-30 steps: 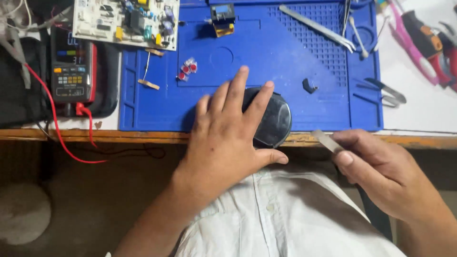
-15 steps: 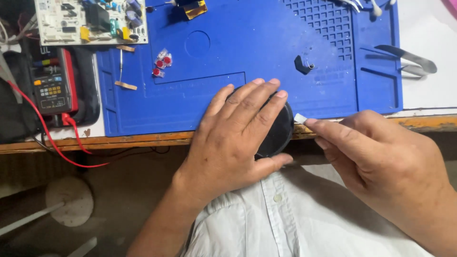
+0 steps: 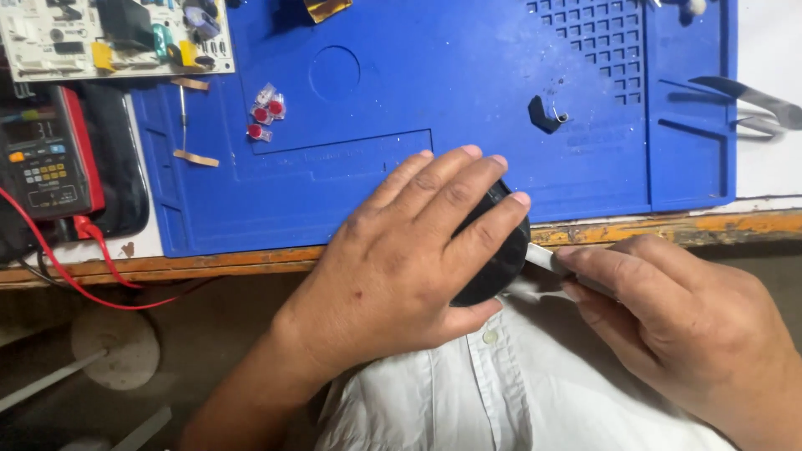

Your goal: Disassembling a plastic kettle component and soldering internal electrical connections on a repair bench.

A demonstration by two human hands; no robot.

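Landmark: blue work mat (image 3: 418,100) on the wooden bench edge (image 3: 710,227).

Left hand (image 3: 409,267) lies palm-down over a round black device (image 3: 497,250), fingers spread and curled around its rim – a firm grasp. The device sits at the mat's near edge, overhanging the bench toward the person's white shirt (image 3: 518,392).

Right hand (image 3: 677,317), just off the mat's near right corner, pinches a thin metal tool (image 3: 547,259); its pale tip touches the device's right side. Fingers closed tight on the shaft.

Small packaged items on the mat: three clear connectors with red inserts (image 3: 266,113) near the mat's upper left, beside a moulded circle. A small strip of tan tape (image 3: 196,158) sits at the mat's left border. A small black clip with a wire hook (image 3: 547,117) rests on the mat below its grid of square wells (image 3: 618,42) – the wells look bare where visible.

Left of the mat: a white circuit board (image 3: 117,38) with yellow and black parts, a red-cased multimeter (image 3: 46,154) with a grey label panel, and red leads (image 3: 75,267) trailing over the bench edge. Right of the mat – metal tweezers (image 3: 752,104) on a white surface.
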